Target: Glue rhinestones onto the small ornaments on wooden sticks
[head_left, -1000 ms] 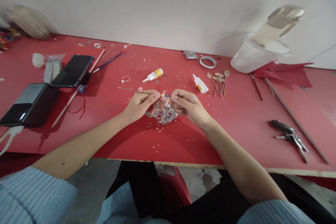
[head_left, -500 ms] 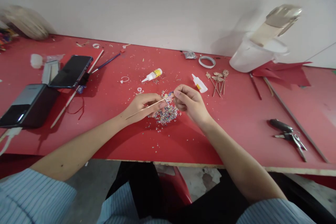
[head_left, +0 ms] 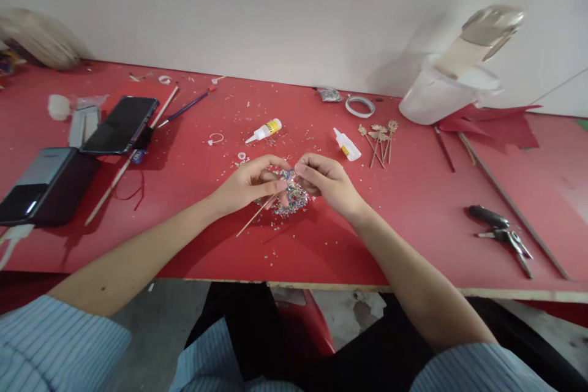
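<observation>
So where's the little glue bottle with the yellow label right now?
The glue bottle with the yellow label lies on its side on the red table, just beyond the left hand, left of a second small bottle.

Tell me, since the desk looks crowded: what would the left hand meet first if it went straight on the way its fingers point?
Probably the right hand, whose fingertips nearly touch the left hand.
</observation>
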{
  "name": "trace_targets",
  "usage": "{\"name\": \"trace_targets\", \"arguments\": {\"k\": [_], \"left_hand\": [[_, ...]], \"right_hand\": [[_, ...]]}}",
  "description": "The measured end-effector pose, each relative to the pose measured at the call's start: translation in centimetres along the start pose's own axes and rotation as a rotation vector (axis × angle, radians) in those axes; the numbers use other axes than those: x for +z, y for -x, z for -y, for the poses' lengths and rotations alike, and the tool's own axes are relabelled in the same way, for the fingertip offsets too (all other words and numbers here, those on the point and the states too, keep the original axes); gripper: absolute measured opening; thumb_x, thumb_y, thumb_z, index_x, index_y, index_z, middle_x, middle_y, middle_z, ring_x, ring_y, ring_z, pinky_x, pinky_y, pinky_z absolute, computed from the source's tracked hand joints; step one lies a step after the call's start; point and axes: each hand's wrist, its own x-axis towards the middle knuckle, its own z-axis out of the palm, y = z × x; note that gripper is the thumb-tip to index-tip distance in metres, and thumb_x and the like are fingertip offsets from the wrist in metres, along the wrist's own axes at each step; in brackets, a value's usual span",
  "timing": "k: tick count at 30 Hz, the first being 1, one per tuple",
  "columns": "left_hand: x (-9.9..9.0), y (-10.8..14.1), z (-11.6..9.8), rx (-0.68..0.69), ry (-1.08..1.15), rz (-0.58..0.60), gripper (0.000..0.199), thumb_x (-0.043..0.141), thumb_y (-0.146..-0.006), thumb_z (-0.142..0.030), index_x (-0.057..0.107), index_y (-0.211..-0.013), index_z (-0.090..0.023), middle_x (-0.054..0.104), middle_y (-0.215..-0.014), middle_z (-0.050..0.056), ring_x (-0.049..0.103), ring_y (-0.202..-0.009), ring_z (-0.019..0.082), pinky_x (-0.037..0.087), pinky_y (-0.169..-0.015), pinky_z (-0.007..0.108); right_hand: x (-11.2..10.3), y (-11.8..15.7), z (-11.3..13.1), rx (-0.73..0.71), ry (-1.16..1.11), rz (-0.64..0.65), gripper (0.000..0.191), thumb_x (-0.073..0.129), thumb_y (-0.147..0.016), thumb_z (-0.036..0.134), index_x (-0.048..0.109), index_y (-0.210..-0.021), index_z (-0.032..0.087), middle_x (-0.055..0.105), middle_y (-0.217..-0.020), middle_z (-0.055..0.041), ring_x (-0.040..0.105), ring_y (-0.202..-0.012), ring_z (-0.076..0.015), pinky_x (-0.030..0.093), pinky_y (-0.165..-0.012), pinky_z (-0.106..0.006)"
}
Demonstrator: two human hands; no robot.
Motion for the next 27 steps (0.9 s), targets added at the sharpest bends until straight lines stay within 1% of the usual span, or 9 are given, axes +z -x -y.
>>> {"name": "trace_targets", "arguments": {"k": [8,10,12,14,19,21,23,25,27], "left_hand": [[0.3,0.1,-0.3,-0.013,-0.098,-0.033,0.043,0.062,-0.086,-0.026,0.047,-0.125,-0.014,0.072,-0.072,0.004,0.054,-0.048,0.007,0.046,-0.049,0.018],[0.3,0.0,-0.4,-0.01,-0.131,-0.061,0.044,0.061,-0.087,-0.027,0.049,-0.127,-0.014,0.071,-0.071,0.004,0.054,-0.048,0.007,0.046,-0.049,0.019],[0.1,0.0,-0.4,0.01,-0.164,-0.101,0.046,0.061,-0.087,-0.028,0.049,-0.129,-0.015,0.07,-0.071,0.003,0.053,-0.048,0.007,0.046,-0.049,0.019],[-0.2,-0.1,-0.3,0.032,-0.204,-0.157,0.045,0.06,-0.087,-0.029,0.05,-0.13,-0.016,0.07,-0.071,0.003,0.052,-0.046,0.007,0.045,-0.049,0.02],[-1.1,-0.5,0.1,0.019,-0.315,-0.296,0.042,0.06,-0.087,-0.028,0.053,-0.126,-0.018,0.069,-0.069,0.003,0.057,-0.05,0.009,0.043,-0.048,0.021],[-1.3,-0.6,0.2,0.006,-0.346,-0.317,0.041,0.059,-0.087,-0.028,0.053,-0.126,-0.018,0.069,-0.068,0.003,0.059,-0.054,0.011,0.043,-0.05,0.022],[-1.4,-0.6,0.3,-0.007,-0.367,-0.312,0.041,0.059,-0.087,-0.029,0.053,-0.126,-0.017,0.069,-0.069,0.004,0.061,-0.057,0.012,0.044,-0.051,0.022],[-1.5,-0.5,0.3,-0.015,-0.381,-0.285,0.042,0.059,-0.087,-0.029,0.053,-0.126,-0.017,0.069,-0.069,0.004,0.061,-0.057,0.012,0.044,-0.051,0.023],[-1.6,-0.5,0.3,-0.019,-0.401,-0.258,0.041,0.058,-0.087,-0.029,0.054,-0.126,-0.017,0.069,-0.069,0.003,0.059,-0.055,0.011,0.044,-0.052,0.023]], "right_hand": [[-0.1,-0.1,-0.1,-0.005,0.038,0.007,0.031,0.055,-0.089,0.041,0.045,-0.07,0.019,0.03,-0.056,0.0077,0.025,-0.047,-0.0048,0.021,-0.043,-0.023],[-0.1,-0.2,-0.1,-0.005,0.04,-0.015,0.027,0.055,-0.089,0.043,0.048,-0.076,0.02,0.029,-0.056,0.0079,0.024,-0.047,-0.0053,0.021,-0.043,-0.023],[-0.1,-0.3,0.0,-0.02,0.045,-0.064,0.023,0.053,-0.09,0.045,0.053,-0.089,0.022,0.027,-0.056,0.0082,0.022,-0.046,-0.006,0.02,-0.042,-0.023],[-0.2,-0.4,0.0,-0.047,0.056,-0.116,0.026,0.05,-0.091,0.048,0.056,-0.1,0.024,0.024,-0.056,0.0081,0.019,-0.046,-0.0068,0.019,-0.042,-0.024],[-1.1,-0.6,0.0,-0.087,0.132,-0.187,0.033,0.048,-0.091,0.051,0.06,-0.11,0.026,0.022,-0.057,0.007,0.02,-0.047,-0.0079,0.023,-0.043,-0.024],[-1.6,-0.6,0.0,-0.076,0.236,-0.182,0.036,0.046,-0.092,0.051,0.06,-0.115,0.027,0.028,-0.058,0.0059,0.025,-0.049,-0.0082,0.027,-0.045,-0.024],[-2.1,-0.6,-0.1,-0.061,0.388,-0.156,0.038,0.044,-0.093,0.05,0.061,-0.118,0.026,0.04,-0.062,0.0035,0.034,-0.053,-0.0088,0.033,-0.05,-0.025],[-2.5,-0.6,-0.1,-0.04,0.544,-0.119,0.039,0.043,-0.094,0.048,0.06,-0.121,0.025,0.054,-0.073,-0.0001,0.045,-0.062,-0.0104,0.039,-0.058,-0.026],[-3.0,-0.6,-0.1,-0.01,0.665,-0.071,0.04,0.04,-0.095,0.046,0.059,-0.123,0.024,0.063,-0.086,-0.0034,0.054,-0.072,-0.0132,0.043,-0.067,-0.029]]}}
